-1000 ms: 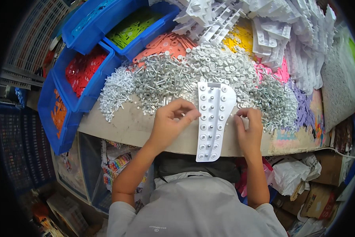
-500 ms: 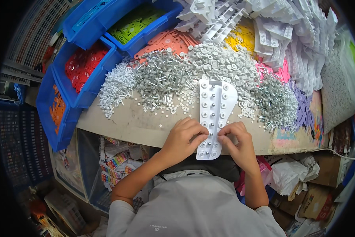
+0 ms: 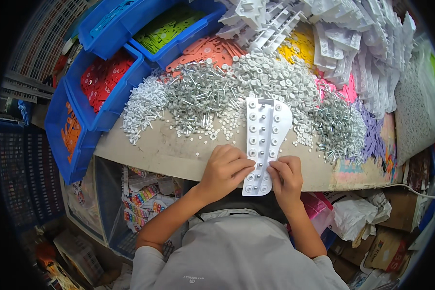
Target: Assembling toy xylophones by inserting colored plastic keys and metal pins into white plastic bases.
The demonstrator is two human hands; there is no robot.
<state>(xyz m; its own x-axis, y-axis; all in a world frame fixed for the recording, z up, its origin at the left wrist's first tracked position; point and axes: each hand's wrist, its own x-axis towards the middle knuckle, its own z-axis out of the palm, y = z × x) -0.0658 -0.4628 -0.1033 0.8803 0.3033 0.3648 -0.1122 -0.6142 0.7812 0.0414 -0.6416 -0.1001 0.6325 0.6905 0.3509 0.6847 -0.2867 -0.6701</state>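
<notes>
A white plastic panel point(image 3: 284, 118) lies lengthwise before me, its near end over the table edge. Small round white caps sit in a row along each side, and metal pins stand up along its central channel. At its left side, toward the near end, my left hand point(image 3: 225, 170) is closed in a pinch, fingertips against the row of caps. Opposite, my right hand point(image 3: 287, 180) pinches at the right side. Anything small between either set of fingertips is hidden.
Beyond the panel are piles of white caps point(image 3: 275, 72), metal pins point(image 3: 198, 96), small white pieces point(image 3: 142, 108) and more pins point(image 3: 341, 125). Blue bins point(image 3: 108, 108) of coloured flat pieces stand left. White plastic panels point(image 3: 338, 41) are heaped at far right, beside a clear bag point(image 3: 413, 104).
My right hand has turned more upright, and its fingers have drawn together at the panel's right side. The left hand's fingers have closed up a little at the left side.
</notes>
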